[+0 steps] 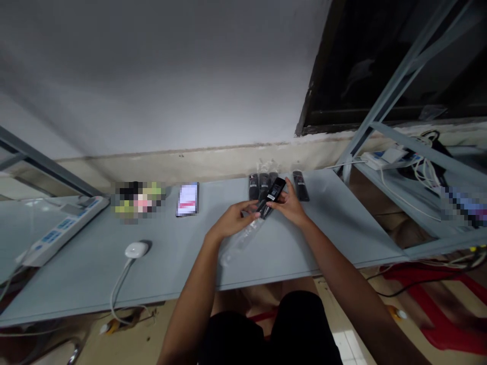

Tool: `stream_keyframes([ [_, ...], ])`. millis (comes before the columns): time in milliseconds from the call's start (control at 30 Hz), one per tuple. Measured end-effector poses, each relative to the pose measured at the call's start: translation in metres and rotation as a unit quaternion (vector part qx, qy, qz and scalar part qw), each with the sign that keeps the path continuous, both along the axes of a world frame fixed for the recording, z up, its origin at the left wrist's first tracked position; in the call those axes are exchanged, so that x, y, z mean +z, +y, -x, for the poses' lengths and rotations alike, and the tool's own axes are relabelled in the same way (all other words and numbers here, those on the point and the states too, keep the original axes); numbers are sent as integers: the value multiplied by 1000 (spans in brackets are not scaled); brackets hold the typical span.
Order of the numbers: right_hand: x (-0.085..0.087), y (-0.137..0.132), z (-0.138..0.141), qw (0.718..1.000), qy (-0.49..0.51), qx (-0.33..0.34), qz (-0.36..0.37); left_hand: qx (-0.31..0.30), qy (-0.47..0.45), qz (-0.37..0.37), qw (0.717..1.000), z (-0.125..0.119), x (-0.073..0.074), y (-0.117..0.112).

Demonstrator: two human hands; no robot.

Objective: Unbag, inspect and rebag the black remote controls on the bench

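Grey painted tabletop runs along a scuffed white wall, carrying a white power strip and a corded white puck. Left hand and right hand close around a slim black remote control in a crinkled clear plastic sleeve, just before a row of black remotes

and there they were, the left hand curled inward just beside the raised, half-closed right hand!

Bagged remotes along the back edge
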State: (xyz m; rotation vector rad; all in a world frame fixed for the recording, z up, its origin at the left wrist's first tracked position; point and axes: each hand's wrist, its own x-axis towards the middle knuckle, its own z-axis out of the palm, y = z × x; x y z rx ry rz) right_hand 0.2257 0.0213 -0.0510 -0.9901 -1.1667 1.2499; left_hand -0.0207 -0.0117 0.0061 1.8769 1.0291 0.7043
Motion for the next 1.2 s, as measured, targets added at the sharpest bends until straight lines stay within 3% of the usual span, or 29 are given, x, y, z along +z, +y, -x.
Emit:
stream_keyframes([
  [200,7,-2,-3,998,5,60,-1,29,-53,125,990,-3,-20,12],
  [400,6,-3,-5,997,-26,72,-13,67,-89,172,979,-8,-28,16],
  [633,5,-5,-2,997,-26,71,0,75,-87,197,974,-7,-30,17],
  [933,4,-5,-2,993,-55,103,-6,95,-84,175,976,-12,-23,14],
  [1200,2,-7,-2,993,-53,100,-19,77,-70,189,976,-11,-23,13],
])
